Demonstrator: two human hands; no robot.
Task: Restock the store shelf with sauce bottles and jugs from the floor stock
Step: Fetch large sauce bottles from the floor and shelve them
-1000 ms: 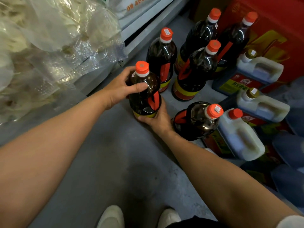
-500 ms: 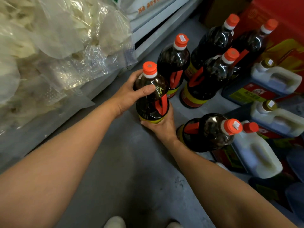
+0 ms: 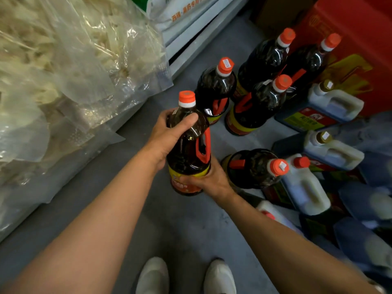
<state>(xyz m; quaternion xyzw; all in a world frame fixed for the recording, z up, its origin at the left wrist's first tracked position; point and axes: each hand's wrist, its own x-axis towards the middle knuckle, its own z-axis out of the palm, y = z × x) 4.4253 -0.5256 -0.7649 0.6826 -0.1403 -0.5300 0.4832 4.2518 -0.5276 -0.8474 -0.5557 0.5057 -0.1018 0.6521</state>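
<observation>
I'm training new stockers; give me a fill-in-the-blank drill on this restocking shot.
1. The held bottle has an orange ___.
2. The left hand grips it near the ___.
3. The right hand grips it near the ___.
4. The person grips it with ___ hands.

Missing: cap; top; bottom; both

Dim, wide-angle bowed edges; glare on plastic bags (image 3: pixel 80 66); right-edge jugs (image 3: pixel 360 240) blurred, perhaps by motion.

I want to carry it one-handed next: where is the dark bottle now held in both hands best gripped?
Probably by the red loop handle on the held bottle, coming from the right: it juts out there, upright and uncovered, between left hand and right hand.
</observation>
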